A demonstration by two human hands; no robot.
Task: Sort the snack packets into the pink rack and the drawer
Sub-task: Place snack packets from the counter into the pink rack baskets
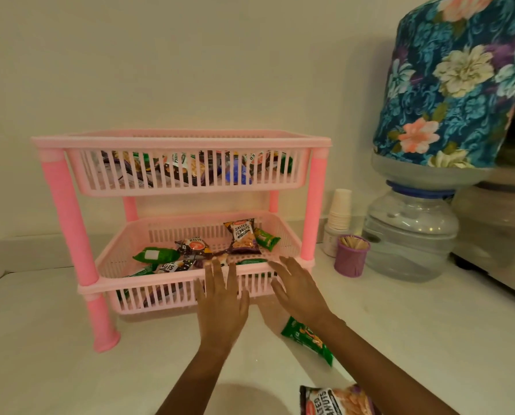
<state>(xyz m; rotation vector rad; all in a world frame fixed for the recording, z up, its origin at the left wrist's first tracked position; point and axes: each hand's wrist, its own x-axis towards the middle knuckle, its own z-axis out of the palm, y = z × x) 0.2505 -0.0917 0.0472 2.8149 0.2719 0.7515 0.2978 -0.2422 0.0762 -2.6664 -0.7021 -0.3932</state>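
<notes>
snack packets (pixel 307 339) on the worktop (pixel 70 369) look light, crinkly, slippery; best pinched at a sealed end. left hand (pixel 220 301) and right hand (pixel 299 290), fingers (pixel 219 274) spread, hold nothing at the pink rack (pixel 172 142) front.

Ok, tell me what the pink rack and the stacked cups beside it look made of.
The pink rack: likely moulded plastic, smooth with a slight sheen; slotted walls and tubular legs suggest it. The stacked cups: probably paper, matt white, thin nested rims.
</notes>
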